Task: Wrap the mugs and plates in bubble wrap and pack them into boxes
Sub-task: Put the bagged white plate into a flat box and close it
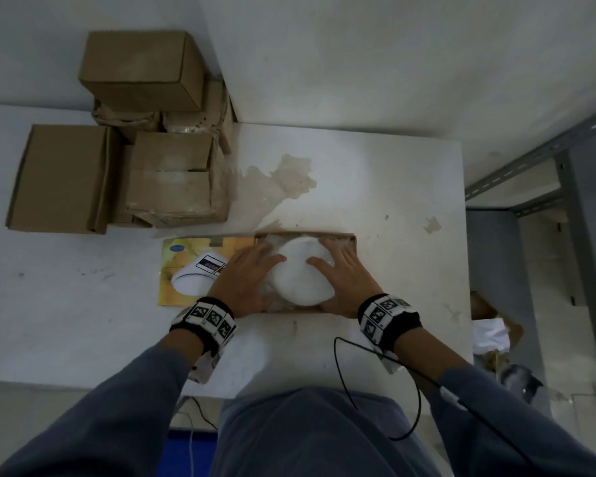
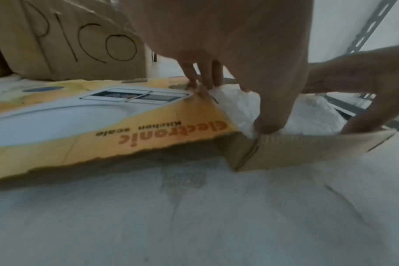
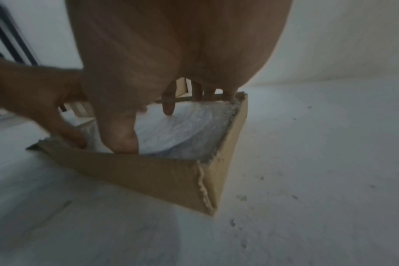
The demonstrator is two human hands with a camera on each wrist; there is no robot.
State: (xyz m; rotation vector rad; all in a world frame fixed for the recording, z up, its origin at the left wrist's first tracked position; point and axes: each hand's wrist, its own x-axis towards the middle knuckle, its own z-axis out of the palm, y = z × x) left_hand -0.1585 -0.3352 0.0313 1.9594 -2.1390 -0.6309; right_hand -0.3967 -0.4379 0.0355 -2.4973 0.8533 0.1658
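Observation:
A white plate wrapped in bubble wrap lies in a shallow brown cardboard box on the white table. The box's yellow printed lid is folded open to the left. My left hand presses on the plate's left side with fairly straight fingers, its thumb on the plate. On the plate's right side my right hand presses the same way. In the left wrist view the fingers push wrap down inside the box wall. In the right wrist view the thumb presses the wrapped plate.
Several brown cardboard boxes are stacked at the table's back left, one of them open with wrapped items. A grey metal shelf stands to the right of the table. Torn cardboard and white paper lie on the floor there. A black cable hangs from my right wrist.

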